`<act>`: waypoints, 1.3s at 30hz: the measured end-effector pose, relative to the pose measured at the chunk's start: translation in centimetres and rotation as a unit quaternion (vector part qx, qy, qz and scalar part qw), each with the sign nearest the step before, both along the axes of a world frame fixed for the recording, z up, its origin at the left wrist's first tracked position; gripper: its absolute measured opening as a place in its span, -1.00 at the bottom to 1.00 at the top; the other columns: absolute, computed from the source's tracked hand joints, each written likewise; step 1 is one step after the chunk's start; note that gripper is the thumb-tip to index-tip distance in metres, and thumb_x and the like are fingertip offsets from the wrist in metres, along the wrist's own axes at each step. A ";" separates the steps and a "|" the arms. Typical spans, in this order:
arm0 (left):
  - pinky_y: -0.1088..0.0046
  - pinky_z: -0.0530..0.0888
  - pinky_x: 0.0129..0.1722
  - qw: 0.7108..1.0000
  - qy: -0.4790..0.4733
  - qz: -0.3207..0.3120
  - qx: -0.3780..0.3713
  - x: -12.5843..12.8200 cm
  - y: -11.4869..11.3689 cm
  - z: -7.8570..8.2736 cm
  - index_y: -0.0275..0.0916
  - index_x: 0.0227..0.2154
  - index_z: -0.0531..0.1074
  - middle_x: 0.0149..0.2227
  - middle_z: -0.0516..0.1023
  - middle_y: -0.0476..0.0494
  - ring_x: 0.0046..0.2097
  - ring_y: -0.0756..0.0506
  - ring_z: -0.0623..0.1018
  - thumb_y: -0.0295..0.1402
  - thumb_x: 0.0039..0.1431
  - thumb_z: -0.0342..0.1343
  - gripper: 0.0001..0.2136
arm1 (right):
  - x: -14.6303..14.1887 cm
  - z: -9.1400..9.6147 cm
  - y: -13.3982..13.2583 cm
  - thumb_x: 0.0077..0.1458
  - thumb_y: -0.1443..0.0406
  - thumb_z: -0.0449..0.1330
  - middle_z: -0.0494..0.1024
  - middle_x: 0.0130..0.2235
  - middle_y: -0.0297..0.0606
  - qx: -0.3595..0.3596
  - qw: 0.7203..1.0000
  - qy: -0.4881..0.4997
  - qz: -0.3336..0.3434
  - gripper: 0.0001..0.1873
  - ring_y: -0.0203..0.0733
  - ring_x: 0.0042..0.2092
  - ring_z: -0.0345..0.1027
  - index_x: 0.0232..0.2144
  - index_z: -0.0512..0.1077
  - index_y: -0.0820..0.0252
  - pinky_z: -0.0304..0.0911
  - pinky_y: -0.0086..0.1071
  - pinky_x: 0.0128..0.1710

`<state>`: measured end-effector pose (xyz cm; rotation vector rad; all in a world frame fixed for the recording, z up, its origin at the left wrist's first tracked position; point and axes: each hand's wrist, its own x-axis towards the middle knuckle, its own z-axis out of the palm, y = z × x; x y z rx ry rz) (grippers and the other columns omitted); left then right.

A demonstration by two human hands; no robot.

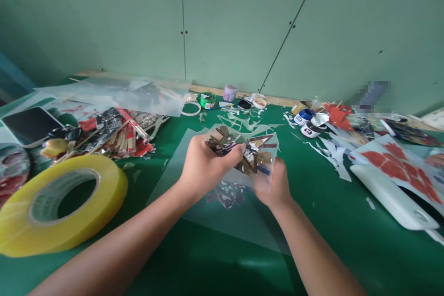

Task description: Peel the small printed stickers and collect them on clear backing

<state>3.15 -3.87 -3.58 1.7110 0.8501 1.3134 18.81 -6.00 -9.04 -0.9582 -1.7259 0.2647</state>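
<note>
My left hand [204, 162] is closed on a cluster of painted cut-outs [250, 161] in brown, white and dark tones, its thumb lying across them. Behind them is a small translucent sheet piece [268, 186], gripped from the right by my right hand [279, 182]; most of that hand's fingers are hidden behind it. Below both hands, a larger translucent sheet [173, 166] lies on the green table. A dark patterned cut-out [228, 195] shows under the held piece, partly covered.
A big yellow tape roll [111, 185] stands left, near a phone [31, 125] and a heap of sticks [120, 136]. Paint jars [208, 100] line the back by the wall. To the right lie paper scraps [335, 159], a red-painted sheet [398, 166] and a white device [388, 196].
</note>
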 end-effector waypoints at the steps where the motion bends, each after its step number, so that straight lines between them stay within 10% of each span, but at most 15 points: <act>1: 0.51 0.06 -0.62 1.000 0.001 0.000 0.000 0.0 0.0 0.0 -0.22 -0.70 0.04 -0.66 0.01 0.10 -0.55 0.09 0.03 -0.45 0.06 0.16 -0.61 | 0.0 -0.1 0.0 0.04 0.37 0.16 0.67 -0.37 -0.21 -0.001 1.000 -0.008 -0.012 -0.80 -0.05 -0.36 0.58 -0.28 0.56 0.12 0.48 -0.32 -0.40; 16: 0.51 0.11 -0.65 0.994 -0.018 -0.059 -0.092 0.0 0.2 -0.6 -0.23 -0.71 0.13 -0.70 0.16 0.06 -0.61 0.09 0.14 -0.32 0.10 0.18 -0.61 | -0.6 0.0 0.0 0.08 0.42 0.11 0.48 -0.65 -0.34 0.198 0.957 -0.162 -0.134 -0.75 -0.30 -0.65 0.32 -0.60 0.43 0.14 0.14 -0.47 -0.70; 39: 0.50 0.18 -0.64 0.977 -0.083 -0.085 -0.175 0.0 0.2 -0.9 -0.24 -0.68 0.19 -0.67 0.21 0.03 -0.60 0.07 0.22 -0.26 0.07 0.23 -0.64 | -0.5 -1.3 -0.2 0.01 0.43 0.05 0.34 -0.69 -0.36 0.128 0.959 -0.175 -0.182 -0.75 -0.26 -0.65 0.19 -0.64 0.26 0.08 0.06 -0.42 -0.67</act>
